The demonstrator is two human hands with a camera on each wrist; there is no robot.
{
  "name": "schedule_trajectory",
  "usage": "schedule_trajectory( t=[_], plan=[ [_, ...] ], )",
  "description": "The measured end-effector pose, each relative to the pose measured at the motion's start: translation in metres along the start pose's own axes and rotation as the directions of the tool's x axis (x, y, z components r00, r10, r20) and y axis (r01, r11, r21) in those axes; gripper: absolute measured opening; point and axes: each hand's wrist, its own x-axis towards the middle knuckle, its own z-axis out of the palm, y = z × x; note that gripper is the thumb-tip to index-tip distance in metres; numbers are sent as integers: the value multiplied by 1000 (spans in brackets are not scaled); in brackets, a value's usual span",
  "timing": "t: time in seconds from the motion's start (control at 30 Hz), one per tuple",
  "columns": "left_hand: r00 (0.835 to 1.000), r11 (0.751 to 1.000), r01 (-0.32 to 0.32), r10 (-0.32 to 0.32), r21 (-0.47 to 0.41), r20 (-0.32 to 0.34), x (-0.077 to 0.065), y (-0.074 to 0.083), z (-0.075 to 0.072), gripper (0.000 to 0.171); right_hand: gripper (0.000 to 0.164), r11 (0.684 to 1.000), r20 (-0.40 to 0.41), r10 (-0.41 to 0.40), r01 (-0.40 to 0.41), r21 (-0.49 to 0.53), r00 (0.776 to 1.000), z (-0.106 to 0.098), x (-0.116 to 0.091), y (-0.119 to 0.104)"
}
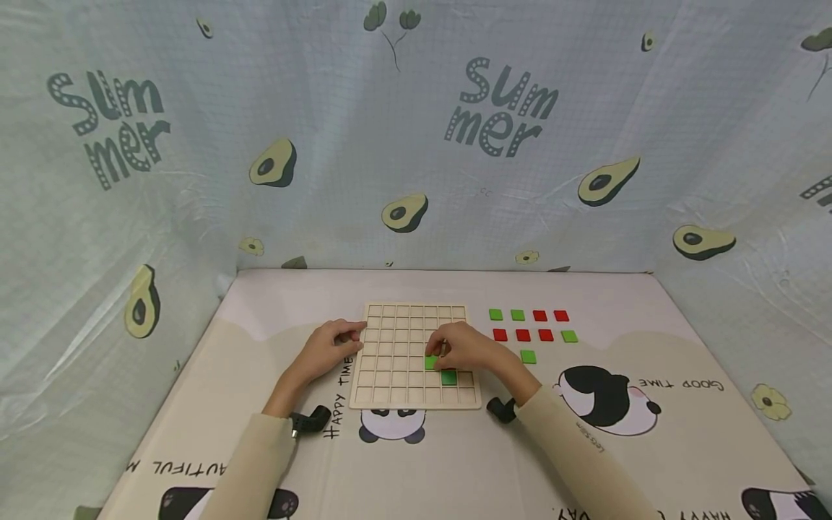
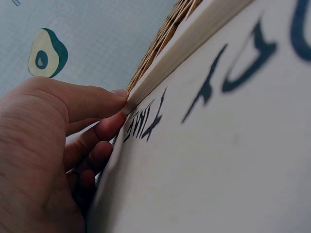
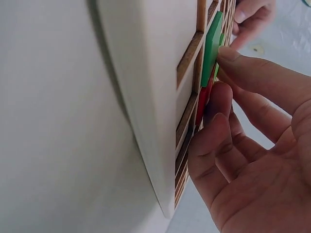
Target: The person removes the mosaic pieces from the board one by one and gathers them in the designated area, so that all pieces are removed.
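Note:
A pale wooden grid board (image 1: 393,396) lies on the table. My left hand (image 1: 333,342) touches its left edge; in the left wrist view the thumb (image 2: 92,102) rests against the board's side (image 2: 170,60), other fingers loosely bent below. My right hand (image 1: 464,347) is over the board's right half, thumb and index finger pinching a green tile (image 1: 430,362) at a cell. Another green tile (image 1: 448,378) sits in a cell nearer me. The right wrist view shows this nearer green tile (image 3: 212,48) and a red tile (image 3: 201,102) partly hidden behind the fingers.
Right of the board lie several loose tiles, among them a red tile (image 1: 523,335) and a green tile (image 1: 528,357). The printed tablecloth (image 1: 455,462) covers the table. A patterned curtain (image 1: 325,217) hangs behind and at both sides. Each wrist carries a black camera (image 1: 312,420).

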Motion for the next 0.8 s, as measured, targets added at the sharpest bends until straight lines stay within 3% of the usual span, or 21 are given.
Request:
schedule_trajectory(
  t=[0.8],
  plan=[
    [999, 999, 33, -33, 4, -11, 1, 1, 2, 44, 17, 1000, 2, 11, -11, 20, 1000, -1, -1, 0]
  ],
)
